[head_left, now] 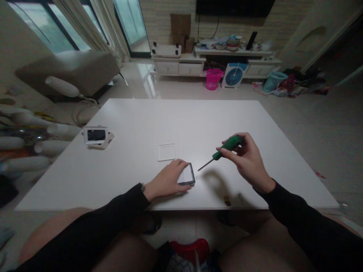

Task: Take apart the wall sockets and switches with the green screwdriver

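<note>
My left hand is closed around a small flat device with a white face and a dark frame, which lies on the white table near its front edge. Part of the device is hidden under the fingers. In my right hand is a screwdriver with a green handle, held above the table. Its thin metal shaft slants down to the left, and the tip is just to the right of the device, apart from it. Behind my left hand lies a thin, clear rectangular frame.
On the table's left side sits a white-framed device with a dark screen on another pale piece. A small yellow-and-dark item lies near the front edge of the white table. Beyond stand a pink basket and a fan.
</note>
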The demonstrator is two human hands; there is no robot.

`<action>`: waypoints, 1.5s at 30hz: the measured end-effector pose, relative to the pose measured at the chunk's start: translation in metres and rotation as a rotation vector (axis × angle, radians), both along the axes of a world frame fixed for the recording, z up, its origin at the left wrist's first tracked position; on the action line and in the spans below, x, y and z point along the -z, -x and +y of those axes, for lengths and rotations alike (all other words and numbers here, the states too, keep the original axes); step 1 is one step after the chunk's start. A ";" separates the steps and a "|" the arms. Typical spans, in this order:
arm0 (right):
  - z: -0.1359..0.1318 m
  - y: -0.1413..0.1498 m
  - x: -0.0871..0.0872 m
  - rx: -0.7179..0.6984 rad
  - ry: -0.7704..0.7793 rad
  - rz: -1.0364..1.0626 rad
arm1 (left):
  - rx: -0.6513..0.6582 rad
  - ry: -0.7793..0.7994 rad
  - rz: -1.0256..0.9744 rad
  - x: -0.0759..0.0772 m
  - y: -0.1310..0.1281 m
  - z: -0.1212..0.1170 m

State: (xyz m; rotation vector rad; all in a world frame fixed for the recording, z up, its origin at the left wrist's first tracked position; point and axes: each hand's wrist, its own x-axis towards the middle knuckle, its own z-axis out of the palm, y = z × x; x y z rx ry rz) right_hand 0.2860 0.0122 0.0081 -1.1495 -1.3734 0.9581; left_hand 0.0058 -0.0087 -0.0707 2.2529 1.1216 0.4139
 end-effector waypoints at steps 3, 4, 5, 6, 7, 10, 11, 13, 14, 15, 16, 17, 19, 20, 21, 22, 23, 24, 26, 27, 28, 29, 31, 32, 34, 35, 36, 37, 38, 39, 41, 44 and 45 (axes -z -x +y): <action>-0.005 0.006 0.007 -0.050 0.043 0.021 | -0.012 -0.037 0.029 0.007 -0.002 -0.007; -0.006 0.007 0.009 -0.065 0.055 0.017 | -0.019 -0.051 0.038 0.010 -0.003 -0.008; -0.007 0.008 0.010 -0.075 0.065 0.012 | -0.025 -0.067 0.044 0.012 -0.004 -0.009; -0.007 0.008 0.012 -0.082 0.072 0.007 | -0.030 -0.083 0.046 0.013 -0.006 -0.009; -0.007 0.008 0.013 -0.085 0.077 0.004 | -0.033 -0.099 0.046 0.014 -0.007 -0.008; -0.007 0.009 0.015 -0.087 0.079 0.013 | -0.011 -0.122 0.023 0.015 -0.010 -0.005; -0.007 0.009 0.015 -0.084 0.075 0.018 | 0.004 -0.119 -0.001 0.014 -0.010 -0.005; -0.009 0.010 0.013 -0.068 0.050 0.031 | 0.024 -0.106 -0.080 0.013 -0.009 -0.005; -0.010 0.010 0.010 -0.053 0.027 0.035 | 0.026 -0.097 -0.134 0.013 -0.009 -0.005; -0.012 0.011 0.007 -0.034 0.000 0.037 | 0.023 -0.089 -0.191 0.012 -0.008 -0.005; -0.015 0.011 0.004 -0.014 -0.032 0.037 | 0.017 -0.081 -0.247 0.012 -0.008 -0.006; -0.018 0.011 0.000 0.003 -0.066 0.037 | 0.014 -0.072 -0.296 0.011 -0.008 -0.007; -0.025 0.013 -0.006 0.018 -0.124 0.038 | 0.016 -0.049 -0.356 0.010 -0.007 -0.008; -0.028 0.014 -0.008 0.014 -0.142 0.039 | 0.019 -0.033 -0.369 0.010 -0.008 -0.008; -0.031 0.015 -0.009 0.002 -0.151 0.039 | 0.020 -0.016 -0.375 0.010 -0.008 -0.009; -0.033 0.016 -0.009 -0.012 -0.153 0.036 | 0.022 0.000 -0.378 0.010 -0.008 -0.009; -0.034 0.017 -0.009 -0.028 -0.149 0.032 | 0.021 0.011 -0.379 0.010 -0.009 -0.009; -0.036 0.017 -0.007 -0.044 -0.141 0.026 | 0.017 0.015 -0.380 0.010 -0.009 -0.009; -0.037 0.018 -0.003 -0.070 -0.129 0.017 | 0.013 0.010 -0.379 0.011 -0.010 -0.008; -0.038 0.018 -0.001 -0.082 -0.128 0.011 | 0.013 0.003 -0.375 0.012 -0.010 -0.008; -0.038 0.018 0.001 -0.091 -0.129 0.005 | 0.017 -0.003 -0.368 0.012 -0.010 -0.007; -0.038 0.018 0.003 -0.099 -0.133 -0.002 | 0.025 -0.009 -0.358 0.012 -0.011 -0.007; -0.039 0.018 0.006 -0.114 -0.149 -0.022 | 0.043 -0.027 -0.332 0.012 -0.011 -0.006; -0.039 0.018 0.008 -0.119 -0.157 -0.036 | 0.051 -0.039 -0.317 0.013 -0.011 -0.006; -0.040 0.019 0.012 -0.130 -0.177 -0.071 | 0.059 -0.059 -0.280 0.014 -0.009 -0.005; -0.040 0.019 0.014 -0.136 -0.186 -0.092 | 0.061 -0.065 -0.257 0.016 -0.009 -0.004; -0.039 0.020 0.016 -0.139 -0.194 -0.113 | 0.061 -0.068 -0.233 0.017 -0.008 -0.004; -0.039 0.020 0.018 -0.142 -0.198 -0.134 | 0.057 -0.067 -0.212 0.019 -0.007 -0.003; -0.039 0.020 0.019 -0.142 -0.201 -0.152 | 0.045 -0.065 -0.196 0.020 -0.006 -0.002; -0.038 0.021 0.020 -0.141 -0.199 -0.165 | 0.030 -0.060 -0.185 0.021 -0.005 -0.001; -0.037 0.021 0.022 -0.135 -0.194 -0.172 | 0.005 -0.047 -0.175 0.023 -0.005 0.000; -0.035 0.022 0.023 -0.121 -0.185 -0.163 | 0.000 -0.043 -0.154 0.022 -0.005 0.001; -0.035 0.022 0.024 -0.114 -0.178 -0.164 | 0.002 -0.045 -0.141 0.022 -0.005 0.001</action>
